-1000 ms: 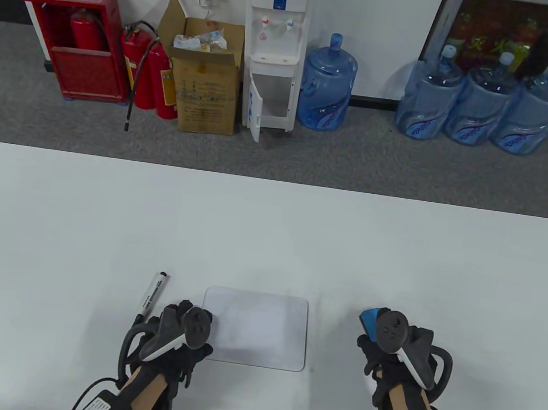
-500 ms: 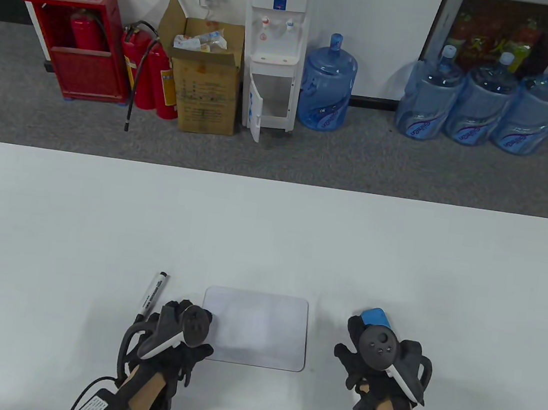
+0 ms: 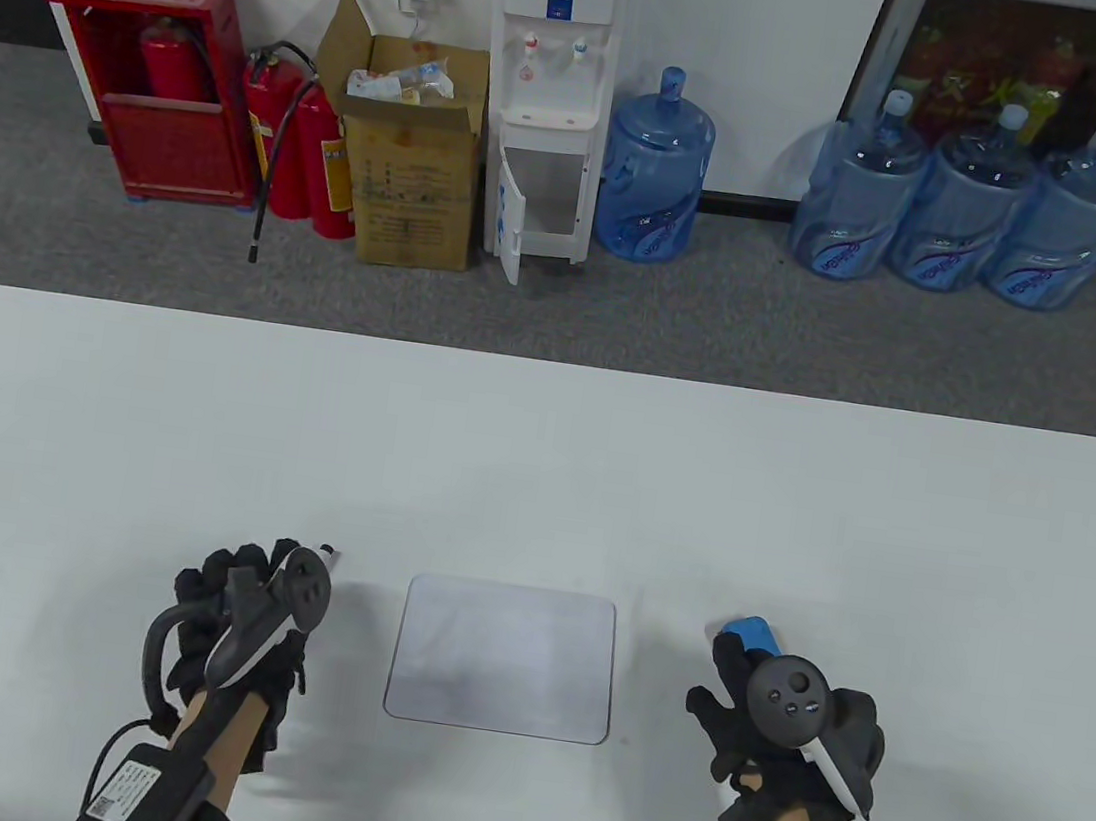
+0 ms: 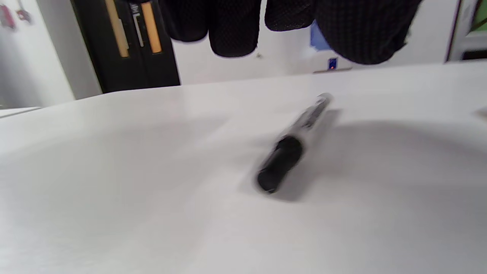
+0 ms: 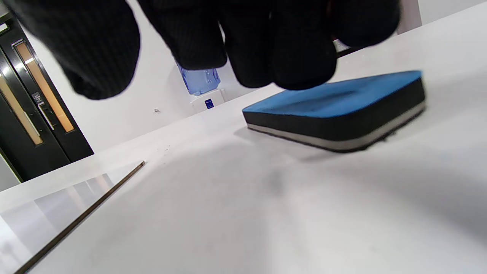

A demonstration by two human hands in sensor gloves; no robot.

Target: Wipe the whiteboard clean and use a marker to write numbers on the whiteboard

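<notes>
The small whiteboard (image 3: 505, 657) lies flat near the table's front edge, blank apart from faint grey smears. My left hand (image 3: 229, 575) hovers left of it, over the black-capped marker (image 4: 293, 144). In the table view only the marker's far end (image 3: 325, 554) shows past the tracker. The left fingers (image 4: 232, 34) hang above the marker without touching it. To the right of the board lies the blue eraser (image 5: 335, 110), flat on the table. My right hand (image 3: 733, 672) sits just behind it, its fingers (image 5: 289, 49) loose above the eraser and not gripping it.
The white table (image 3: 540, 470) stretches wide behind the board. On the floor beyond it stand a water dispenser (image 3: 547, 98), a cardboard box (image 3: 412, 181), fire extinguishers (image 3: 305, 152) and several blue water jugs (image 3: 958, 207).
My left hand left the whiteboard's left edge and moved left over the marker, uncovering the board's corner. My right hand drew back slightly from the eraser, which stays on the table.
</notes>
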